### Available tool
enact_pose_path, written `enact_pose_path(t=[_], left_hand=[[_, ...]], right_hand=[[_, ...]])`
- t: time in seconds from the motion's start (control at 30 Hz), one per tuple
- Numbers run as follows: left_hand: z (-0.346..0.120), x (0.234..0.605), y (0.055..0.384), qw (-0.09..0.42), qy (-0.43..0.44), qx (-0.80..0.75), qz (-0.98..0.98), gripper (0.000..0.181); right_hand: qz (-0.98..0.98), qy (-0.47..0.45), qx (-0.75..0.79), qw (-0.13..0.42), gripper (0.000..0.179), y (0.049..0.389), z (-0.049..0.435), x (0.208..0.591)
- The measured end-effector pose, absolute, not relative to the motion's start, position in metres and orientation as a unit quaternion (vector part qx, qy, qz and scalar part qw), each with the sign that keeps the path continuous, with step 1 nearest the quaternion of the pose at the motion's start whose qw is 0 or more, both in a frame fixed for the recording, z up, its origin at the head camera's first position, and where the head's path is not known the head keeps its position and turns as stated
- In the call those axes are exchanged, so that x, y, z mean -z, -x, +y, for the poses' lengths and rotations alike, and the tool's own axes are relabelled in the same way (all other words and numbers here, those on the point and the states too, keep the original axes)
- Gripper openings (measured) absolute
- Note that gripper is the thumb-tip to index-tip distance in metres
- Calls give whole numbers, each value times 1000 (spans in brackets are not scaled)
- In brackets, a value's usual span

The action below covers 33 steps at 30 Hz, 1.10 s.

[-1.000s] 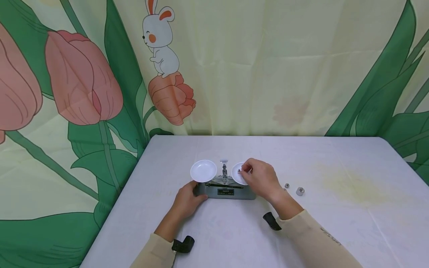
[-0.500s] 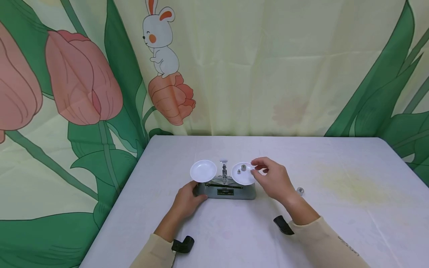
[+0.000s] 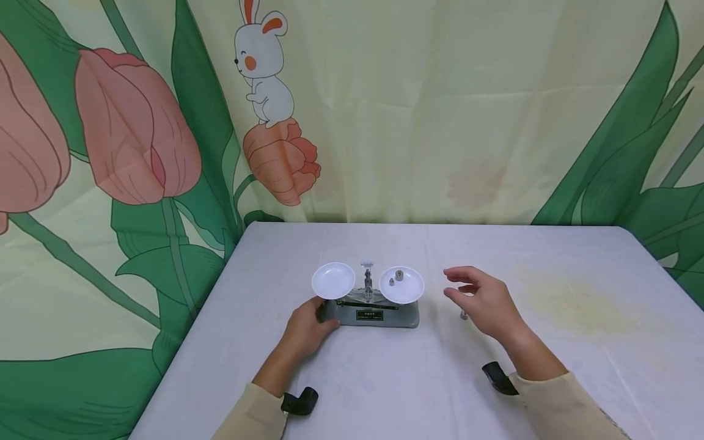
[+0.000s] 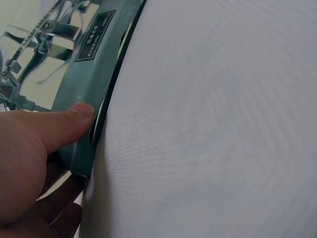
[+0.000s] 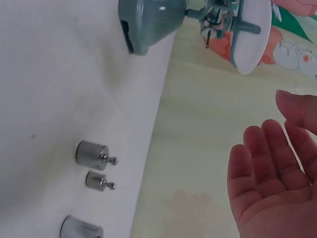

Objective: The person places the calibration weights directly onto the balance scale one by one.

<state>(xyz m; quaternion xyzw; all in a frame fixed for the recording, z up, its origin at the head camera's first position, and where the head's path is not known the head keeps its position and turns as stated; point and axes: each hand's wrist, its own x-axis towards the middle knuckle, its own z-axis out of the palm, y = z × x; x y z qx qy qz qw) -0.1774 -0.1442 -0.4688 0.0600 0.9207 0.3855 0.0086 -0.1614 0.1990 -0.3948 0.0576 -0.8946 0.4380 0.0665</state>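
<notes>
A grey balance scale [image 3: 379,314] stands on the table with two white pans. My left hand [image 3: 305,330] grips the left end of its base, thumb on the front face and fingers behind, as the left wrist view shows. Two small metal weights [image 3: 399,275] sit on the right pan [image 3: 409,293]; the left pan [image 3: 333,281] holds nothing. To the right of the scale my right hand [image 3: 486,302] hovers with thumb and fingers apart, nothing between them. Below it stand metal weights, including a knobbed weight [image 5: 91,154] and a smaller one [image 5: 96,181]; in the head view the hand mostly hides them.
The table [image 3: 583,379] is covered with a white cloth. A third, larger metal weight [image 5: 80,229] is cut off at the edge of the right wrist view. Behind the table's far edge hangs a printed curtain [image 3: 412,122].
My right hand has let go of a weight on the right pan and moved away to the right, its fingers spreading. My left hand stays on the scale's base.
</notes>
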Motion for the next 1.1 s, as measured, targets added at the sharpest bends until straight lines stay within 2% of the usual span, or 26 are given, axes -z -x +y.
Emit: enact_pose_path(t=[0.4,0.6,1.1], left_hand=[[-145,468,177,7,-60,-386,920,63],[-145,469,177,9,-56,-387,920,63],[-144,469,177,9,-52,-387,921,64]], right_hand=[[-913,-19,-408,26,34,155,235,423],[-924,-32,-380,21,27,156,235,433],[-941,-55,-334,19,25,159,232,439]])
